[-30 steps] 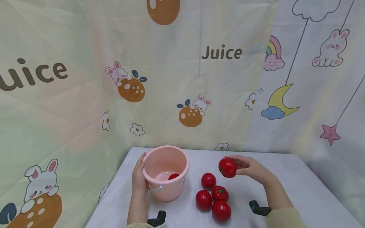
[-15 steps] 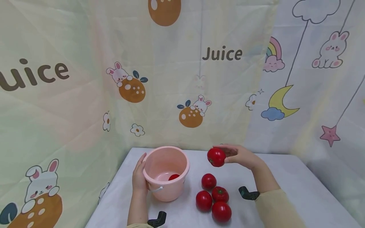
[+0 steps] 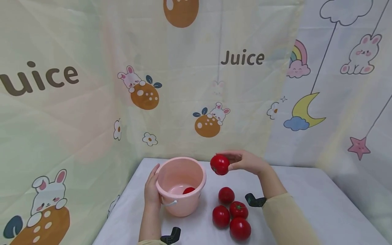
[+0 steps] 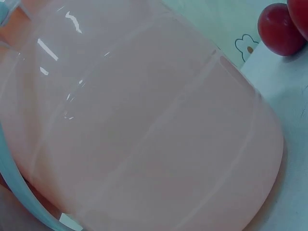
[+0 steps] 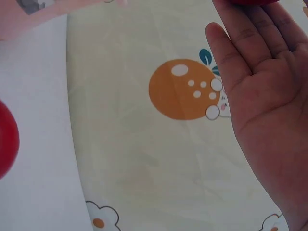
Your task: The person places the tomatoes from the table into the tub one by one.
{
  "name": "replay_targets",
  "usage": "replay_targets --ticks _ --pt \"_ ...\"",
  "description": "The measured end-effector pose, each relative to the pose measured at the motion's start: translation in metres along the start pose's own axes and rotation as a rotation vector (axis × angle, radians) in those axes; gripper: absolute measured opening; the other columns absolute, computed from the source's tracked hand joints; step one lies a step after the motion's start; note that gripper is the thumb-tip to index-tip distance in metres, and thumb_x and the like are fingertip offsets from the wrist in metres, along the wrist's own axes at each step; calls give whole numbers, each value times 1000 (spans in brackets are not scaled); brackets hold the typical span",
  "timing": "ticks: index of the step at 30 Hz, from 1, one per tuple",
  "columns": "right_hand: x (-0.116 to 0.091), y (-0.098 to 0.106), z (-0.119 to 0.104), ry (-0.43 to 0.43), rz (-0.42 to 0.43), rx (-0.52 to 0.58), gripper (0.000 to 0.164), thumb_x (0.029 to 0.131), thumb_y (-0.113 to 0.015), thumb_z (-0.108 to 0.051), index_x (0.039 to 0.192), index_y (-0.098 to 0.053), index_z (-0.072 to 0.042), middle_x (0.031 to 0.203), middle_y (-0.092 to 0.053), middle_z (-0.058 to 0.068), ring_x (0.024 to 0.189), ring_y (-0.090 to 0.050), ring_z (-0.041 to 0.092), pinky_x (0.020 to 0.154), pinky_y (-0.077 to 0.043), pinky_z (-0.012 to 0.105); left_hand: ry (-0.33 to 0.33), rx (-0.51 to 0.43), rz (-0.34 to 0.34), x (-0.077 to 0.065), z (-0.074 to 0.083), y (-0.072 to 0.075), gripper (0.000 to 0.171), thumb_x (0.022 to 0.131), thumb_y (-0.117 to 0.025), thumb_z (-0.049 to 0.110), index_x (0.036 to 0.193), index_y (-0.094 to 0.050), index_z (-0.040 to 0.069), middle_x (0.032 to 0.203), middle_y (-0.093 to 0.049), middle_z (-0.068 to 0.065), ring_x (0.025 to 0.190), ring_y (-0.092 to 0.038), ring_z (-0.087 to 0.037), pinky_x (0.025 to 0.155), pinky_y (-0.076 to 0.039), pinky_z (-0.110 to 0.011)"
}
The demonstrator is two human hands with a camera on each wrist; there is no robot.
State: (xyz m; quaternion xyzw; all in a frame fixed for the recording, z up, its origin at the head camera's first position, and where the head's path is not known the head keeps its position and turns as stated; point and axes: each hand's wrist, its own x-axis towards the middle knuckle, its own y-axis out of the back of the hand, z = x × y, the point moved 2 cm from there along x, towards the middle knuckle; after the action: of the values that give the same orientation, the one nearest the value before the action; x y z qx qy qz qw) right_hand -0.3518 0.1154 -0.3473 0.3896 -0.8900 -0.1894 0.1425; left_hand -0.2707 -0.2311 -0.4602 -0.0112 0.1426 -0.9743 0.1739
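A pink bucket [image 3: 180,207] with a pale handle [image 3: 169,203] stands on the table, its mouth tipped toward me in the head view. My left hand [image 3: 151,190] rests along its left side, fingers extended up to the rim. Inside the bucket part of a red, round thing [image 3: 189,190] shows. To the right, my right hand [image 3: 247,162] holds a red tomato [image 3: 219,165] in the air between fingers and thumb, just right of the bucket's rim. The bucket's wall [image 4: 159,125] fills most of the left wrist view. Only the held tomato's lower edge [image 5: 252,1] shows in the right wrist view.
Several red tomatoes, among them a front one [image 3: 240,229] and a back one [image 3: 226,195], sit close together right of the bucket. The white table [image 3: 306,204] ends at a printed cloth backdrop [image 3: 171,119].
My right hand has carried the tomato leftward and up, from over the table's right part to beside the bucket. My left hand and the bucket keep their places.
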Motion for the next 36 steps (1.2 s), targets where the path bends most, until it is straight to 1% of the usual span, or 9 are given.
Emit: replay_targets --ticks 6,10,16,21,26,29,32,36 --pt "21 -9 -11 18 -36 -16 63 85 -76 -24 143 -52 -18 135 -62 6 121 -60 28 92 -56 43 -9 6 3 -1 1 2 39 103 -40 46 141 -46 47 151 -44 18 142 -40 -12 115 -38 -47" --pt "36 -14 -16 11 -45 -29 63 83 -78 -25 141 -54 -21 134 -64 3 118 -62 26 93 -56 42 -9 14 3 -2 2 2 41 102 -41 47 143 -45 46 152 -43 17 143 -39 -14 115 -38 -48" --pt "59 -25 -23 9 -81 -57 59 83 -78 -29 139 -57 -25 132 -65 0 119 -62 24 94 -56 43 -9 10 6 -3 3 1 41 102 -43 46 143 -45 46 152 -43 17 142 -39 -14 113 -41 -47" --pt "78 -36 -26 -26 -125 -79 58 81 -80 -32 136 -58 -30 130 -65 -4 121 -60 21 94 -56 43 -5 12 13 -2 1 1 41 102 -43 47 142 -46 46 152 -43 16 142 -39 -15 112 -42 -47" --pt "92 -47 -35 -65 -174 -103 57 81 -80 -33 134 -59 -32 128 -65 -5 122 -60 20 95 -55 46 1 15 10 -2 0 0 42 101 -44 48 143 -45 46 153 -41 15 144 -37 -16 114 -39 -48" --pt "101 -52 -40 -82 -185 -149 55 80 -80 -36 131 -61 -35 126 -66 -8 121 -60 17 95 -56 44 1 4 11 -1 0 -1 41 100 -45 49 142 -46 46 153 -42 16 143 -38 -16 114 -39 -49" --pt "110 -57 -46 -106 -207 -194 52 79 -81 -37 128 -62 -38 124 -66 -10 120 -60 16 95 -55 45 3 1 13 -1 -1 -2 42 99 -49 50 140 -47 47 151 -43 17 141 -39 -15 112 -41 -48" --pt "120 -65 -50 -130 -254 -240 51 79 -82 -33 126 -63 -38 121 -67 -11 118 -61 16 95 -55 47 6 10 17 0 -2 -1 43 97 -53 51 139 -47 48 149 -45 18 140 -40 -14 110 -45 -46"
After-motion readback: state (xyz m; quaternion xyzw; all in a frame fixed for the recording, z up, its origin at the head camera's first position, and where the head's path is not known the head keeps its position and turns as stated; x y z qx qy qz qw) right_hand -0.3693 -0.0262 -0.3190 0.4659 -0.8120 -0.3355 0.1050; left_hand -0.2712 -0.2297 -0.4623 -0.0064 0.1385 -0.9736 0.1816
